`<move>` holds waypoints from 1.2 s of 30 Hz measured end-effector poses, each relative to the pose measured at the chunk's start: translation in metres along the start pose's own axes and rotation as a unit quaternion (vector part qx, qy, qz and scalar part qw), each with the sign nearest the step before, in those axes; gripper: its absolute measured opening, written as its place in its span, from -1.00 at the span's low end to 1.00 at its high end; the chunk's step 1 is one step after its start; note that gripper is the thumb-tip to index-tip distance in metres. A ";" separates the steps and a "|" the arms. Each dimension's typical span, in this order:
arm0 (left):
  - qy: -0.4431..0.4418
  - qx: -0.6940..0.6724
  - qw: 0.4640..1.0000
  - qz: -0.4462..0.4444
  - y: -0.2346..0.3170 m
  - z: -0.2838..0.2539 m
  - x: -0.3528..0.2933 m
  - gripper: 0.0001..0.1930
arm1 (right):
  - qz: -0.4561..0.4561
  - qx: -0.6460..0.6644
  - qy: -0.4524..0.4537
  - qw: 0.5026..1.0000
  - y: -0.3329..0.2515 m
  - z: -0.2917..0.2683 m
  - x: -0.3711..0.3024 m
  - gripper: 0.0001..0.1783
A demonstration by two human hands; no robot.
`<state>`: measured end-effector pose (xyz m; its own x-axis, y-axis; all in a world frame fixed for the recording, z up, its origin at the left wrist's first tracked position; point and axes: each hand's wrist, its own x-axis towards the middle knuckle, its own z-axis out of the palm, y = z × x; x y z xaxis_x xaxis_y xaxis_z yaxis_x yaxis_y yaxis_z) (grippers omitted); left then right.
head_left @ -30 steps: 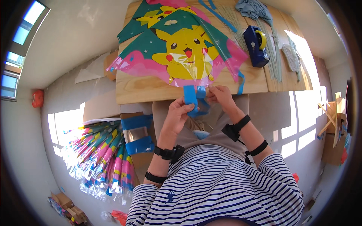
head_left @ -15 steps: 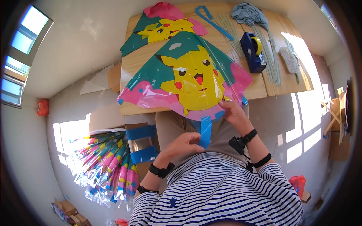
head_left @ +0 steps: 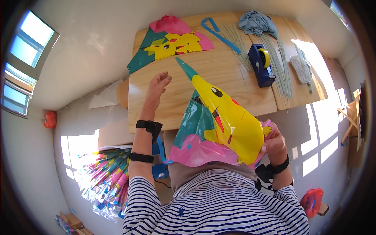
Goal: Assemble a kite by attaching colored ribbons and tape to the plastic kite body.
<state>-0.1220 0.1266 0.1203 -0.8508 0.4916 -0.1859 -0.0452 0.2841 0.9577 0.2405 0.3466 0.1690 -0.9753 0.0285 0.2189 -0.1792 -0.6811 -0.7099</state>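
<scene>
My right hand [head_left: 275, 143] grips the pink lower edge of a plastic kite [head_left: 235, 121] printed with a yellow cartoon figure on green and pink. The kite hangs tilted and partly folded over my lap, its green tip pointing up and left over the table. A blue strip [head_left: 160, 150] shows at the kite's lower left corner. Over the table's left part, my left hand [head_left: 158, 86] is raised with loosely bent fingers and nothing in it. Beyond it lie more printed kite sheets [head_left: 168, 46], partly overlapping, on the wooden table [head_left: 156, 113].
A blue tape dispenser [head_left: 261, 65] with yellow tape stands at the table's right. Around it lie thin pale rods [head_left: 280, 70], a blue strip [head_left: 221, 35], a grey cloth [head_left: 258, 23] and a clear box [head_left: 300, 69]. Bagged kites [head_left: 105, 176] fan out at my left.
My left hand has let go of the blue strip and moved up and left over the table. The kite has turned, folded partly and come nearer and rightward in my right hand.
</scene>
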 end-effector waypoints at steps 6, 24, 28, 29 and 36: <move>-0.084 -0.295 0.950 0.065 0.012 -0.008 0.033 -0.67 | -0.099 0.016 0.075 0.992 -0.019 0.006 -0.034 -0.41; 0.050 -0.197 0.915 0.349 0.162 -0.081 -0.127 -0.95 | 0.000 -0.618 0.382 0.687 -0.030 -0.068 -0.018 -0.77; 0.013 -0.126 0.920 0.370 0.183 -0.048 -0.165 -0.91 | -0.166 -0.566 0.252 0.768 -0.031 0.054 0.041 -0.72; 0.003 -0.134 0.920 0.368 0.184 -0.039 -0.173 -0.90 | -0.214 -0.612 0.192 0.736 -0.030 0.084 0.053 -0.69; -0.063 -0.131 0.919 0.367 0.187 -0.002 -0.223 -0.81 | -0.334 -0.554 0.057 0.760 -0.004 0.163 0.101 -0.63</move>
<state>0.0582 0.0689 0.3410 -0.6362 0.5666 0.5237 0.3782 -0.3625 0.8518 0.1639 0.2331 0.3029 -0.6122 0.2028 0.7643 -0.5773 0.5459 -0.6072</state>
